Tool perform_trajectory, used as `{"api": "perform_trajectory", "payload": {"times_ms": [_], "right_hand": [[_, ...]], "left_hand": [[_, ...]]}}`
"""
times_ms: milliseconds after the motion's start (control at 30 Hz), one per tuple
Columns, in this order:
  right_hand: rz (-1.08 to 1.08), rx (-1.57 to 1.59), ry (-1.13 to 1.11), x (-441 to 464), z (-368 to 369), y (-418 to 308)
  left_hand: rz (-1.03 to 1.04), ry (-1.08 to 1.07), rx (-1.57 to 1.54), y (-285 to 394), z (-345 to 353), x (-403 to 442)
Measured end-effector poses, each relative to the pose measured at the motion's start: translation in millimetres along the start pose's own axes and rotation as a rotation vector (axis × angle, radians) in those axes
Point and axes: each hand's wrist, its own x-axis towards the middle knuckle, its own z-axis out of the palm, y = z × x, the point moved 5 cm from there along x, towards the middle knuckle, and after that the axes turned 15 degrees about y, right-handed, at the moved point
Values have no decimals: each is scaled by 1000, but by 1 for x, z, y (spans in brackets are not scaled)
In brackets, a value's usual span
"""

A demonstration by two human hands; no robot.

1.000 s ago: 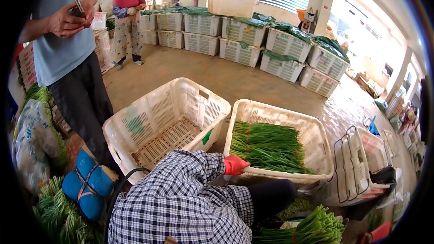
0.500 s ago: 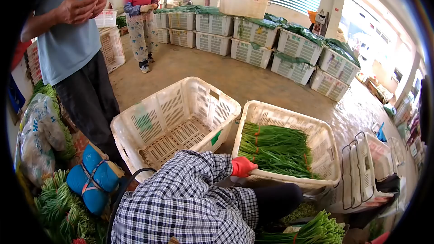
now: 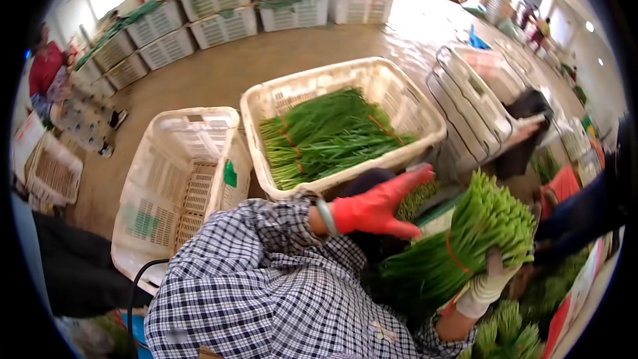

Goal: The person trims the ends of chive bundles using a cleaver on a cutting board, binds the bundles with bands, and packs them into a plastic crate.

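Note:
My left hand (image 3: 375, 207), in a red glove, is held out over my lap with thumb and fingers spread and nothing in it. To its right, my right hand (image 3: 488, 286), in a pale glove, grips a large bundle of green stalks (image 3: 465, 239) tied with a red band. The stalks' pale cut ends point up and right, and the dark leaves trail down to the left. Beyond my left hand, a white crate (image 3: 425, 118) holds banded green bundles (image 3: 332, 133) lying flat.
An empty white crate (image 3: 149, 193) stands at the left. Stacked crates (image 3: 482, 103) with dark handles are at the right. Farther off is a row of stacked crates (image 3: 292, 13) under green covers. A person in red (image 3: 50, 73) stands at the far left. More bundles (image 3: 508, 332) lie lower right.
The view has swung right and down. My left hand has let go of the crate's rim and opened. My right hand has come into view with a bundle, now raised.

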Motion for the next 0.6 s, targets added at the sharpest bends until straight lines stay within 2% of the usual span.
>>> {"api": "perform_trajectory", "payload": {"times_ms": [67,133,167,233,267,300,367,400,433,467,500,567,600], "right_hand": [[-27,-26,6,-1,10,-20],[-139,-197,30,-3,39,-23],[-199,-325,40,-4,52,-26],[-138,-183,4,-10,85,-27],[-71,-148,-97,-9,98,-38],[-204,-368,-177,-6,99,-43],[-329,-331,-164,-1,104,-52],[-319,-252,-158,1,106,-51],[-263,-154,-160,0,109,-44],[-32,45,-168,-3,112,-29],[-55,35,-140,-1,111,-30],[105,55,-149,0,113,-23],[103,52,-141,-2,115,-27]], "left_hand": [[71,-40,-268,24,60,-2],[-30,-4,-591,39,79,7],[-34,-20,-606,37,80,7],[-274,130,-819,16,77,12],[-285,101,-845,11,78,12],[-327,79,-814,2,74,13],[-381,48,-705,-3,70,10],[-388,50,-618,-4,67,10],[-409,41,-707,-11,73,4],[-401,1,-730,-9,77,2],[-402,-22,-763,-8,78,5],[-353,-77,-759,-9,79,6],[-353,-85,-763,-6,81,5]]}}
